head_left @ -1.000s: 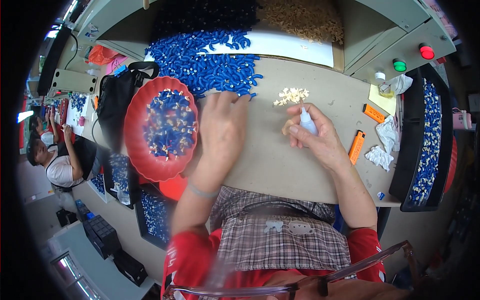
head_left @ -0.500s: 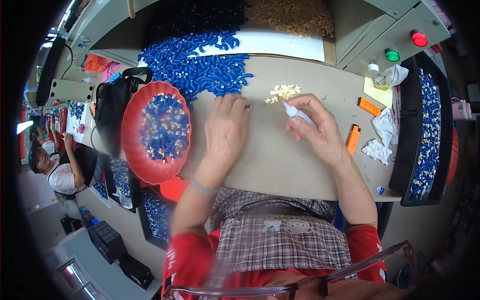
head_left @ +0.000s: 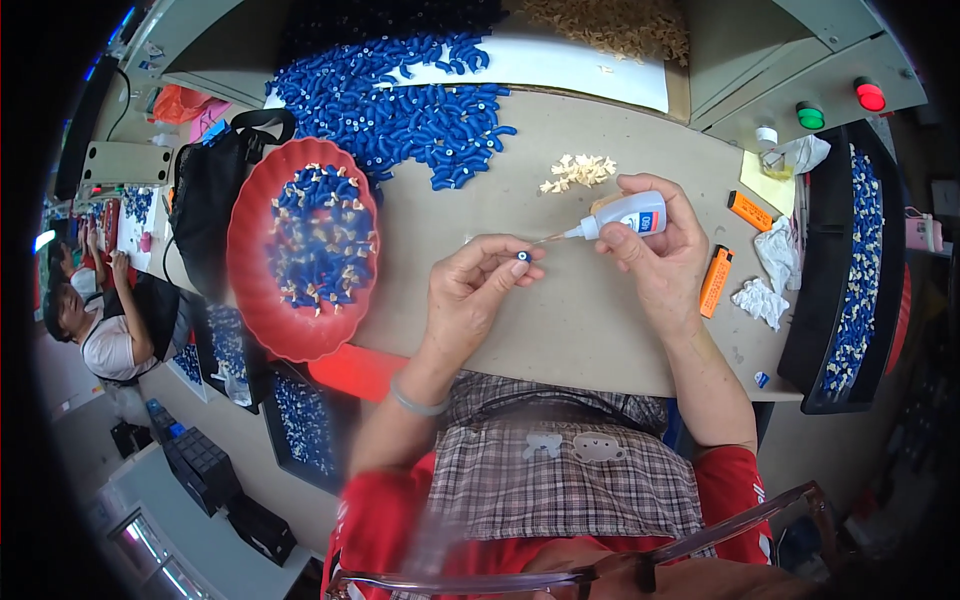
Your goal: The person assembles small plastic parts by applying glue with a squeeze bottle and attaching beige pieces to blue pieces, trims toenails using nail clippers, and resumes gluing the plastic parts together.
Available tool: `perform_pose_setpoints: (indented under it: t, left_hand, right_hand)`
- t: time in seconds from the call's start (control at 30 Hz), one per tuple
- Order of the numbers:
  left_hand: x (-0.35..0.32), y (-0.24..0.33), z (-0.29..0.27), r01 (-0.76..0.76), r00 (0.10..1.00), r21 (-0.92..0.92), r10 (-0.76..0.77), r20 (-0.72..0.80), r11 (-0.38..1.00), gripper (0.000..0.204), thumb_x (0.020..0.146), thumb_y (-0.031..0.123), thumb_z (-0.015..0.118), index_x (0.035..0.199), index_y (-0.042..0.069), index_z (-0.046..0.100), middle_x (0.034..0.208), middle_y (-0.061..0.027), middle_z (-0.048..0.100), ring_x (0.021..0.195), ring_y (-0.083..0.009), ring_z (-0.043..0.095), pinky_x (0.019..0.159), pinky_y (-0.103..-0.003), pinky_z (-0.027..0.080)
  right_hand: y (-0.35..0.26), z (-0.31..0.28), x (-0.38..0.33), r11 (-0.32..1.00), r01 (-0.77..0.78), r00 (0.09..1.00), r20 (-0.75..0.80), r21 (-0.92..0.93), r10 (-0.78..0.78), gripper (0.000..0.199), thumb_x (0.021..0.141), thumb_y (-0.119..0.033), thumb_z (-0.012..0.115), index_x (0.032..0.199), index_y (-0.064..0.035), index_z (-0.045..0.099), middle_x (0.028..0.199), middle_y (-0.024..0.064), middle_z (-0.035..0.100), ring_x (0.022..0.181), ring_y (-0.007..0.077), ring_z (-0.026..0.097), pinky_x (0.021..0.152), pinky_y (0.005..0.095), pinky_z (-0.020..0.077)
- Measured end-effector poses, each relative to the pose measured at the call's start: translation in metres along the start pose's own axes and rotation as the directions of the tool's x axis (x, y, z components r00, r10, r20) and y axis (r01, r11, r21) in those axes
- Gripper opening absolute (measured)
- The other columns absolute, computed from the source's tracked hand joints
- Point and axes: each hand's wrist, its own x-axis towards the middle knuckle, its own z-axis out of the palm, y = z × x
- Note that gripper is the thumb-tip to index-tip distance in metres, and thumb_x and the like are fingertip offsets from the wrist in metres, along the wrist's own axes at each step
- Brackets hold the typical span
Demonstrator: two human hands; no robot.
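Blue plastic piece (head_left: 523, 257), small and short, with a pale ring at its end, pinched between thumb and fingertips of the left hand (head_left: 475, 290) over the tan work table (head_left: 560, 320). Ringed end faces toward the person's right.

Right hand (head_left: 655, 245) closed around a small white squeeze bottle (head_left: 625, 217); its thin nozzle lies nearly level and points left, the tip just beside the piece. Touching or not: cannot tell.

Handling, as a judgement:
- Piece looks light, rigid, smooth; likely to slip or roll if the pinch slackens. Best taken by its sides, ringed end left bare, as it is now.
- Bottle looks soft-walled and light; a hold round the body with the thumb on the flank suits it.

Surroundings:
- Red round tray (head_left: 250, 270) at the person's left, holding blue pieces mixed with small cream bits.
- Large heap of blue pieces (head_left: 400, 95) at the far side of the table.
- Small pile of cream parts (head_left: 578, 172) just beyond the bottle.
- Orange lighter (head_left: 715, 282) and crumpled tissue (head_left: 758, 300) at the right.
- Another person (head_left: 90, 320) seated far left, well apart.
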Motion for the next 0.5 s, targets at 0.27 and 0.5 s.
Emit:
perform_pose_setpoints:
  t: [0.27, 0.5]
  left_hand:
    - [0.000, -0.002, 0.001, -0.055, 0.998, 0.036, 0.055, 0.020, 0.998, 0.017, 0.090, 0.000, 0.053, 0.106, -0.007, 0.057, 0.104, -0.0185, 0.064, 0.093, -0.0229, 0.065, 0.081, -0.029, 0.053]
    - [0.001, -0.002, 0.002, -0.061, 0.998, 0.032, 0.061, 0.029, 0.998, 0.017, 0.090, -0.001, 0.053, 0.105, -0.007, 0.057, 0.105, -0.0197, 0.063, 0.094, -0.0232, 0.065, 0.082, -0.029, 0.053]
  right_hand:
    - [0.017, -0.003, -0.005, 0.941, 0.304, 0.953, 0.051, -0.148, -0.300, 0.025, 0.091, -0.020, 0.060, 0.108, -0.0011, 0.057, 0.073, 0.0043, 0.062, 0.056, 0.0051, 0.054, 0.047, 0.0167, 0.0406]
    - [0.019, -0.004, -0.005, 0.897, 0.377, 0.925, 0.053, -0.233, -0.375, 0.026, 0.090, -0.021, 0.061, 0.107, -0.0019, 0.058, 0.072, 0.0030, 0.062, 0.053, 0.0041, 0.053, 0.046, 0.0167, 0.0402]
